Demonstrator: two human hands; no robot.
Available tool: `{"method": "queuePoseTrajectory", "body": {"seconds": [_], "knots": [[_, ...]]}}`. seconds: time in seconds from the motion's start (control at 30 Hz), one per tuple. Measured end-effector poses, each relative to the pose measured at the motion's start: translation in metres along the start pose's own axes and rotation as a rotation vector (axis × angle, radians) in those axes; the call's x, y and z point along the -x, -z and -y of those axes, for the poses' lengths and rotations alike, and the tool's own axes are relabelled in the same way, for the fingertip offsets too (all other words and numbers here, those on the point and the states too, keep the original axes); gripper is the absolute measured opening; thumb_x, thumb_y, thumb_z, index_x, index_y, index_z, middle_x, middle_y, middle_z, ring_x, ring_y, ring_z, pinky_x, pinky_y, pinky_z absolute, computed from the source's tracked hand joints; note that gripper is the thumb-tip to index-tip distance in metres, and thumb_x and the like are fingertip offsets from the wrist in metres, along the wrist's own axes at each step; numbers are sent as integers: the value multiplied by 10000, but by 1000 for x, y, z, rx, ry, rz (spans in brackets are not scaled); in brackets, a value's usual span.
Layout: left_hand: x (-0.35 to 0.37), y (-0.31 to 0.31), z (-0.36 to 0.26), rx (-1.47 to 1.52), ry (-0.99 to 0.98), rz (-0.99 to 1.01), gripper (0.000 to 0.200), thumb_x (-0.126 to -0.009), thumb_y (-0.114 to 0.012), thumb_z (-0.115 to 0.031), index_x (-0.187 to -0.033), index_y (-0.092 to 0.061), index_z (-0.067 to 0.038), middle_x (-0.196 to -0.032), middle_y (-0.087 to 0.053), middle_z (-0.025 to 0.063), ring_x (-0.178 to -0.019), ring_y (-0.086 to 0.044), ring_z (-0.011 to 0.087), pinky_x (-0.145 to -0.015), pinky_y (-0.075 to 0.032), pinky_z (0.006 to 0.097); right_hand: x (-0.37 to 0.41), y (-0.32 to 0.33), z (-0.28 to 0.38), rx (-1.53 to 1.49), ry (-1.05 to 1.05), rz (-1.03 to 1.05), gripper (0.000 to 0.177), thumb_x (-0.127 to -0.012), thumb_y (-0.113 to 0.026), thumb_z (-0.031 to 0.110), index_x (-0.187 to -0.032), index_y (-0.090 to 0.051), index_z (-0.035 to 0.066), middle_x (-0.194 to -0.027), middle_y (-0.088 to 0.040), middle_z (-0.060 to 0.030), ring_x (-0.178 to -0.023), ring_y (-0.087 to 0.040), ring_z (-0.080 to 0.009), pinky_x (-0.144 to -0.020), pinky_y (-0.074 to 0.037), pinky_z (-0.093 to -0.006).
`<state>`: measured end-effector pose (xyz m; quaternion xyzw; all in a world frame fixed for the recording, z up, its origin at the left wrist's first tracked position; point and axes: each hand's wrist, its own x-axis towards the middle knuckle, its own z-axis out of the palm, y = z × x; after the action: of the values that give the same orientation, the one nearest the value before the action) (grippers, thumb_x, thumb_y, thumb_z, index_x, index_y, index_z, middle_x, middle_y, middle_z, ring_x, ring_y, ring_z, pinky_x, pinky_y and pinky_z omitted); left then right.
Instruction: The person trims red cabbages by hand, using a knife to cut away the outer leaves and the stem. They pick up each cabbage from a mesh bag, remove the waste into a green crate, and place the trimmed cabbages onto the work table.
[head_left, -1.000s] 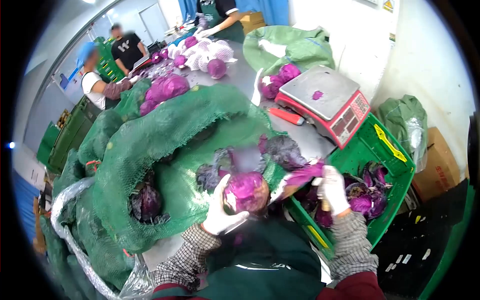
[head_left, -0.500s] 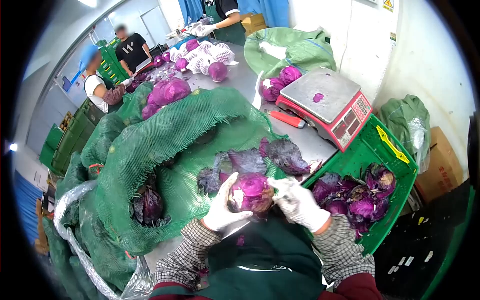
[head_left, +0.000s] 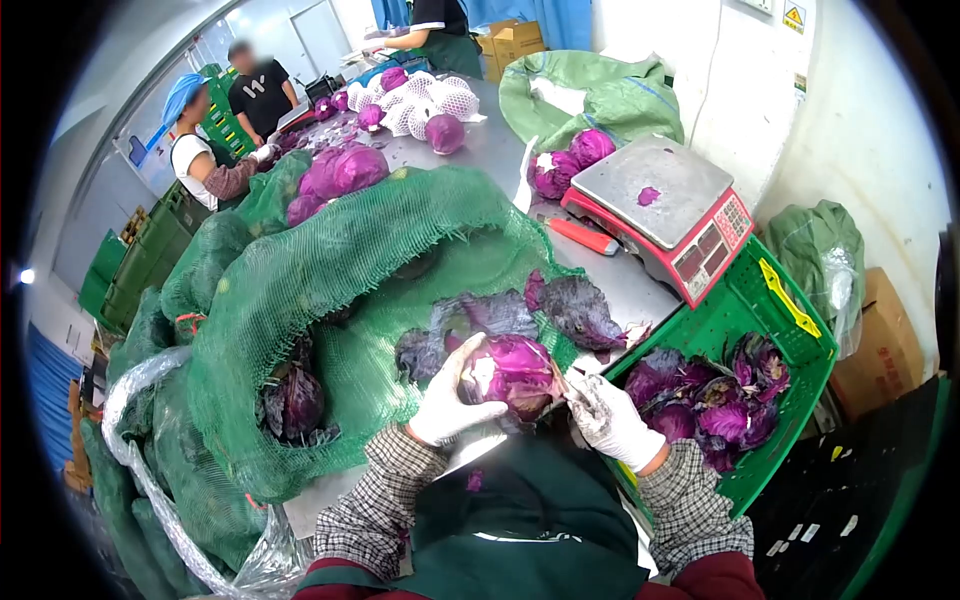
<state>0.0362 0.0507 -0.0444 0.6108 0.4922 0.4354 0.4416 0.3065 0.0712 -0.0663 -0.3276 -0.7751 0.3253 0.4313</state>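
A red cabbage (head_left: 520,376) is located left of the green crate (head_left: 728,318), held against the front of an apron (head_left: 530,500), a pale patch visible on its purple surface. The left hand (head_left: 448,402), white-gloved, has its grip clasped around the side of the cabbage farther from the crate. The right hand (head_left: 608,418), likewise gloved, is at the crate-facing side, fingers bunched at a leaf edge; whether this grip pinches the leaf cannot be determined. The crate contains loose purple leaves (head_left: 725,415). A red scale (head_left: 690,185) stands just beyond the crate, a purple scrap (head_left: 649,196) on its pan. A red elongated item (head_left: 582,236) lies on the table (head_left: 492,140), beyond and left of the crate. Dark leaves (head_left: 578,312) lie near the crate's left side; a green mesh sack (head_left: 270,320) lies well left of the crate
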Motion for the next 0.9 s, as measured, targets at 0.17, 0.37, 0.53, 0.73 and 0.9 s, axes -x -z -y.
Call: {"method": "queuePoseTrajectory", "body": {"seconds": [0.17,0.37,0.53,0.73,0.9], "knots": [[1,1,0,108,26,-26,1014,-668,-874,-162,-1463,-276,36,-1422,-423,172,-1319,-412,242,-1108,-332,350,25,19,-1,127,-127,-12,59,-860,-590,-13,-910,-603,15,-847,-587,-134,-797,-595,-299,-708,-490,-351],[1,0,7,118,27,-53,1046,-650,-887,-209,-1456,-274,54,-1424,-414,192,-1332,-403,259,-1120,-315,354,10,31,1,331,-75,-28,237,-849,-606,74,-1082,-592,31,-1035,-596,-161,-967,-590,-332,-846,-501,-381],[8,-4,-8,-183,61,-89,1144,-606,-911,-302,-1470,-247,48,-1427,-393,213,-1341,-397,297,-1106,-339,370,-32,-11,36,186,173,-102,500,-829,-656,123,-1306,-524,55,-1195,-573,-155,-1110,-569,-334,-925,-495,-396],[18,-12,-46,-681,-5,-45,1256,-542,-894,-525,-1517,-235,-84,-1260,-445,242,-1052,-572,319,-880,-507,383,-29,-25,28,123,92,90,186,-891,-589,68,-1066,-637,26,-914,-626,-120,-853,-627,-298,-734,-521,-354],[9,-10,-57,-716,173,-12,1172,-568,-855,-579,-1475,-325,-60,-1245,-463,237,-1079,-573,354,-910,-493,396,-6,-3,35,9,69,42,98,-844,-584,-4,-935,-613,21,-899,-598,-126,-790,-581,-341,-767,-507,-394]]}}
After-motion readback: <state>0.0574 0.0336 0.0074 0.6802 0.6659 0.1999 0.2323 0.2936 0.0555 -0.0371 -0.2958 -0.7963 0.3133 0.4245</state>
